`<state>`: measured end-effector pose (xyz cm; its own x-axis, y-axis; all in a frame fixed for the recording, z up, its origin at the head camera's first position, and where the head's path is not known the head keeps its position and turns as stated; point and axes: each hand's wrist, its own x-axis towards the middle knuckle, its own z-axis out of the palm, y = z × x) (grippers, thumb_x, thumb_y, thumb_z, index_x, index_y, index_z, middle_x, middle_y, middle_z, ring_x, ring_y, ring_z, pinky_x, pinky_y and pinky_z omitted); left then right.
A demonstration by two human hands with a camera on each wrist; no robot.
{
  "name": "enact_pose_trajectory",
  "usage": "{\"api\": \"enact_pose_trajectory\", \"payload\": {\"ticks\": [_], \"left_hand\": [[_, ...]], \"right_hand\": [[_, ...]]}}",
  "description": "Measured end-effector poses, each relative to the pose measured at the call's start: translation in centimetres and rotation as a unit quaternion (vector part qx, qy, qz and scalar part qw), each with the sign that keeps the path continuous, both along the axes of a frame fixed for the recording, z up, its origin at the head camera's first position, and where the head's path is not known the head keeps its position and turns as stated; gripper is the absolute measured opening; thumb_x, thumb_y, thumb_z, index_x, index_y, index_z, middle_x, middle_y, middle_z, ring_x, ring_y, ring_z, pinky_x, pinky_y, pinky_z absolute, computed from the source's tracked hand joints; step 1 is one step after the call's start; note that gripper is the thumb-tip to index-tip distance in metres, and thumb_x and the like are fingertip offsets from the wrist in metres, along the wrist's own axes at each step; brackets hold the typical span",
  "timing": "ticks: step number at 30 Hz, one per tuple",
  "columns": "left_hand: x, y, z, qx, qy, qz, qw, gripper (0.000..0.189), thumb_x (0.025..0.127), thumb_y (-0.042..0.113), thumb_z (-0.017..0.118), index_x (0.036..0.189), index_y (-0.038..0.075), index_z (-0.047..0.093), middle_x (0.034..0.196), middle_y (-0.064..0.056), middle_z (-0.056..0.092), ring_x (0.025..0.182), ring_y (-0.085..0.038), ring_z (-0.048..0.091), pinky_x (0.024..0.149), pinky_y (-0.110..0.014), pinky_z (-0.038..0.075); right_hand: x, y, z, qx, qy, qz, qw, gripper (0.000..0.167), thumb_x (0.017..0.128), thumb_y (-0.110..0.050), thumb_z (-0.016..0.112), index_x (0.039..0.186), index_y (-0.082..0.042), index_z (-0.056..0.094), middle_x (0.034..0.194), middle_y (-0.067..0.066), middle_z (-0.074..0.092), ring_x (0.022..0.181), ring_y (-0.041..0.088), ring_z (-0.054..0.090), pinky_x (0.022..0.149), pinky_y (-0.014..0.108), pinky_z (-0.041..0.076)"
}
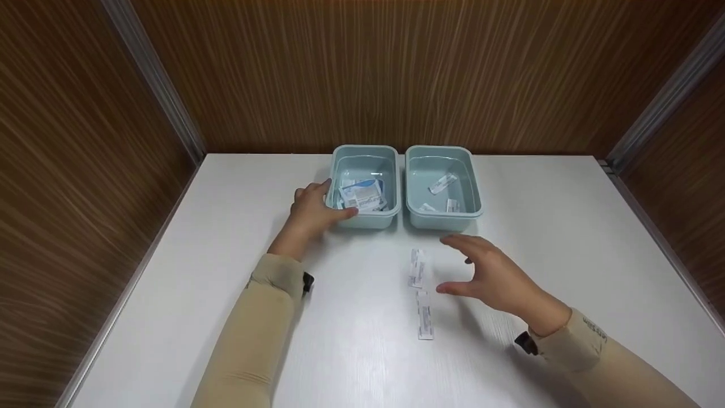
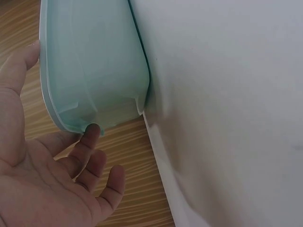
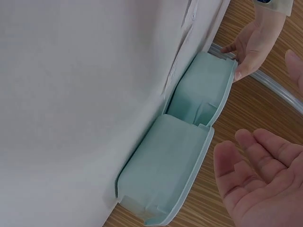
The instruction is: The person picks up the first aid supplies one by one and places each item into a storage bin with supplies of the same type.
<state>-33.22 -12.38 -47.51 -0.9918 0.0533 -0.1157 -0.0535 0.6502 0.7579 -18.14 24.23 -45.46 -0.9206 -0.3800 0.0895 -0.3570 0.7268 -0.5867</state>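
Observation:
My left hand (image 1: 311, 212) holds the left pale-blue plastic bin (image 1: 368, 221) at its near left corner, the thumb over the front rim and the fingers along the left side. White-and-blue flat packets (image 1: 362, 195) lie piled in that bin. My right hand (image 1: 493, 277) hovers over the table with thumb and fingers spread apart, nothing between them. Just left of it, two narrow white printed packets lie in a line: the farther packet (image 1: 417, 268) and the nearer packet (image 1: 425, 316). The right pale-blue bin (image 1: 444, 222) contains several small white packets (image 1: 442, 183).
Both bins stand side by side near the back edge of the white table (image 1: 351, 328). Brown wood-grain panels (image 1: 362, 73) rise behind and on both sides, with grey metal strips (image 1: 153, 73) at the corners.

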Motion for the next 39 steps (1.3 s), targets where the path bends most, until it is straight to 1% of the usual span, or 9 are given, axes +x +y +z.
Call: {"api": "enact_pose_trajectory", "payload": {"ticks": [5, 7, 12, 18, 22, 29, 33, 39], "left_hand": [[0.1, 0.1, 0.1, -0.002, -0.001, 0.002, 1.0, 0.111, 0.09, 0.053, 0.094, 0.179, 0.021, 0.036, 0.171, -0.011, 0.048, 0.152, -0.032, 0.039, 0.133, -0.058, 0.039], [0.1, 0.1, 0.1, -0.005, 0.0, 0.003, 1.0, 0.111, 0.09, 0.054, 0.094, 0.179, 0.021, 0.036, 0.173, -0.011, 0.047, 0.154, -0.033, 0.038, 0.133, -0.058, 0.039], [0.0, 0.0, 0.0, -0.009, 0.002, -0.002, 1.0, 0.112, 0.09, 0.055, 0.093, 0.179, 0.019, 0.036, 0.175, -0.012, 0.046, 0.156, -0.033, 0.037, 0.133, -0.058, 0.039], [-0.1, 0.0, 0.1, -0.011, -0.005, -0.002, 0.9999, 0.111, 0.09, 0.056, 0.093, 0.179, 0.021, 0.036, 0.172, -0.011, 0.048, 0.151, -0.032, 0.039, 0.132, -0.057, 0.042], [-0.1, 0.0, 0.2, -0.018, -0.004, -0.003, 0.9998, 0.11, 0.091, 0.056, 0.092, 0.179, 0.021, 0.036, 0.17, -0.013, 0.049, 0.15, -0.033, 0.04, 0.131, -0.057, 0.043], [0.0, -0.1, 0.2, -0.01, 0.001, -0.005, 0.9999, 0.107, 0.091, 0.054, 0.093, 0.178, 0.021, 0.039, 0.167, -0.013, 0.052, 0.149, -0.033, 0.041, 0.131, -0.058, 0.043], [-0.2, -0.2, 0.0, -0.008, 0.006, -0.009, 0.9999, 0.107, 0.09, 0.055, 0.093, 0.177, 0.021, 0.041, 0.165, -0.012, 0.054, 0.147, -0.033, 0.041, 0.13, -0.058, 0.043], [-0.2, -0.1, -0.1, -0.007, 0.004, -0.008, 0.9999, 0.107, 0.091, 0.054, 0.093, 0.178, 0.021, 0.039, 0.164, -0.013, 0.054, 0.147, -0.032, 0.041, 0.13, -0.058, 0.043]], "right_hand": [[0.9, 0.0, -0.6, 0.017, -0.007, 0.012, 0.9998, 0.097, 0.084, -0.043, 0.102, 0.163, -0.008, 0.059, 0.166, 0.014, 0.061, 0.157, 0.043, 0.054, 0.128, 0.064, 0.048], [1.2, -0.1, -0.8, 0.022, -0.008, 0.021, 0.9995, 0.099, 0.083, -0.044, 0.103, 0.163, -0.008, 0.059, 0.166, 0.015, 0.061, 0.157, 0.044, 0.054, 0.129, 0.064, 0.046], [1.6, -0.5, -1.5, 0.039, -0.001, 0.039, 0.9985, 0.101, 0.08, -0.045, 0.104, 0.162, -0.006, 0.06, 0.165, 0.016, 0.062, 0.155, 0.042, 0.057, 0.128, 0.061, 0.048], [2.0, -1.1, -2.1, 0.072, 0.015, 0.072, 0.9946, 0.103, 0.077, -0.047, 0.105, 0.16, -0.003, 0.061, 0.161, 0.017, 0.065, 0.152, 0.04, 0.06, 0.127, 0.058, 0.05], [2.1, -1.3, -2.4, 0.087, 0.018, 0.084, 0.9925, 0.104, 0.077, -0.048, 0.106, 0.159, -0.002, 0.061, 0.161, 0.018, 0.065, 0.151, 0.04, 0.061, 0.126, 0.058, 0.05], [2.2, -1.7, -2.9, 0.115, 0.023, 0.107, 0.9873, 0.106, 0.074, -0.049, 0.107, 0.155, 0.002, 0.064, 0.156, 0.02, 0.068, 0.145, 0.04, 0.066, 0.122, 0.057, 0.054], [2.4, -2.2, -3.0, 0.138, 0.018, 0.114, 0.9837, 0.109, 0.07, -0.05, 0.108, 0.153, 0.005, 0.064, 0.154, 0.021, 0.069, 0.142, 0.041, 0.067, 0.121, 0.057, 0.055], [2.7, -2.7, -3.2, 0.164, 0.01, 0.112, 0.9801, 0.112, 0.067, -0.053, 0.109, 0.152, 0.007, 0.065, 0.151, 0.022, 0.072, 0.14, 0.041, 0.068, 0.119, 0.056, 0.057]]}}
